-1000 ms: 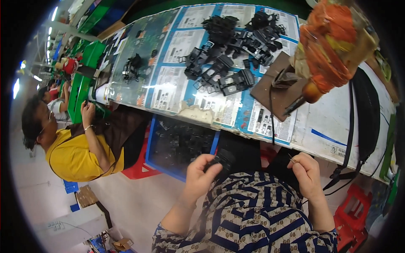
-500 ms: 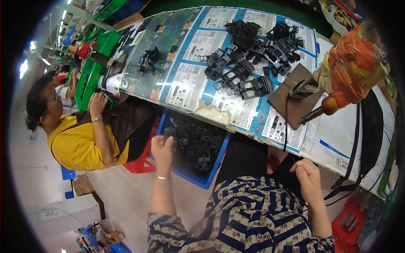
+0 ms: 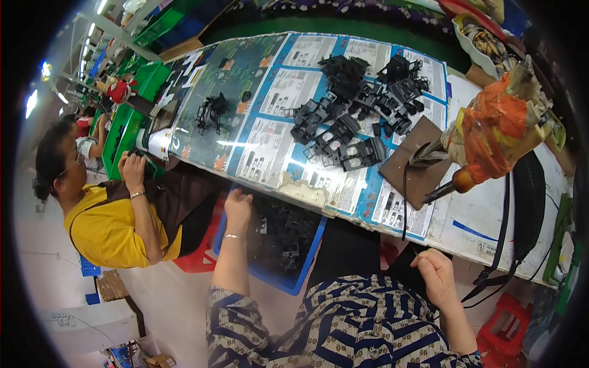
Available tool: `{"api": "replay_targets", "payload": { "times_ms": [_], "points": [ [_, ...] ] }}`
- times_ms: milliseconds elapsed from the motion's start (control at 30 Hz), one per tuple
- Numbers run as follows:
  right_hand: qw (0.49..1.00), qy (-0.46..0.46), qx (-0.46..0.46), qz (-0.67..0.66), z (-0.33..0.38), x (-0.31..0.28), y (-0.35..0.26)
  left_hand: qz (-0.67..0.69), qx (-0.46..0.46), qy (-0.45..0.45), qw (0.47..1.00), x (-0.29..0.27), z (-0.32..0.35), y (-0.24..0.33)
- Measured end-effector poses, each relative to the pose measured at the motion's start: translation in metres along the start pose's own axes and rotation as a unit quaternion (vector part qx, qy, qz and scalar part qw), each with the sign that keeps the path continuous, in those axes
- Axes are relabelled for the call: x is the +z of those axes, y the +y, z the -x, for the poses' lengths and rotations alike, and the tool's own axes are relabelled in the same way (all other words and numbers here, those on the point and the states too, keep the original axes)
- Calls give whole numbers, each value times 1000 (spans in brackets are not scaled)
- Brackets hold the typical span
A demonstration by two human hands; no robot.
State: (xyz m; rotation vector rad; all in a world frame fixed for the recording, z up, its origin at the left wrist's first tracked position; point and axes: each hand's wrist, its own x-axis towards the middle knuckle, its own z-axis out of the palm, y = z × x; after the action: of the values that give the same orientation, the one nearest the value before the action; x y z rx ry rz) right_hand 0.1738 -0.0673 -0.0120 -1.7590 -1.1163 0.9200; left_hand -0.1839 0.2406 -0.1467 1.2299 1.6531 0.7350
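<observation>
My left hand (image 3: 238, 207) is raised over the far left side of a blue crate (image 3: 296, 287), close to the table's front edge. Its fingers are loosely bent with the thumb apart, and nothing shows in them. Dark plastic parts (image 3: 285, 236) lie heaped in the crate. On the right, my right hand (image 3: 435, 273) is closed in a pinch in front of the table, above my lap. A thin dark tip sticks out between thumb and finger; its kind is too small to tell. Black toy-like plastic assemblies (image 3: 340, 138) are piled on the table.
A brown board (image 3: 408, 153) with an orange-wrapped tool stand (image 3: 491, 126) occupies the table's right side. One black assembly (image 3: 211, 113) lies apart at left. A co-worker in yellow (image 3: 113, 230) sits at left beside a green bin (image 3: 126, 132). Black straps (image 3: 521, 208) hang at right.
My left hand has moved up, away from the crate's middle toward the table edge. The right hand keeps its pinch, sitting slightly lower in view. The whole scene has shifted down a little.
</observation>
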Motion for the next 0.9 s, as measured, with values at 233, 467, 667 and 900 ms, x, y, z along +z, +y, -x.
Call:
{"api": "replay_targets", "payload": {
  "times_ms": [233,467,667,900],
  "points": [
    [1000,-12,-7,2,-3,-5,3,72,-31,6,997,7,30,40],
    [999,-45,-15,-13,-1,-6,3,59,328,187,924,-7,42,83],
    [998,-52,-29,8,5,-2,8,-91,481,17,872,63,61,168],
    [996,-67,-50,24,10,-5,9,-192,455,-43,869,116,56,199]
  ]
}}
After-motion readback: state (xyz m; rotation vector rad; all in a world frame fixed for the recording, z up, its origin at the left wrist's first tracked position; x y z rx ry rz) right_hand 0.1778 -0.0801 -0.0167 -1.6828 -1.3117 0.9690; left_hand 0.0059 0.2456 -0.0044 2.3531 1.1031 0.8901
